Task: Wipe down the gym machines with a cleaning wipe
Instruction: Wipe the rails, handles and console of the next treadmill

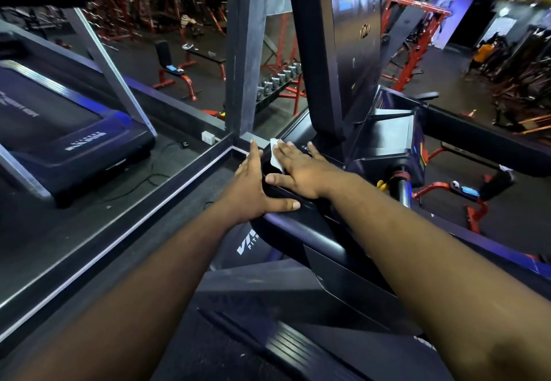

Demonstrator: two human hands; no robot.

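A black treadmill console [298, 222] with a rounded front edge fills the middle of the head view. My right hand [301, 169] lies flat on its top with straight fingers, pressing a white cleaning wipe [275, 158] whose edge shows under the fingers. My left hand [253, 190] rests open on the console's left side, fingers straight and thumb stretched along the front edge. The treadmill's dark upright post [316, 52] rises just beyond my right hand.
A mirror wall with a metal frame [119, 228] runs along the left and reflects another treadmill [74, 130]. The treadmill belt [268, 336] lies below. Red benches, a dumbbell rack [280, 79] and people stand farther out on the gym floor.
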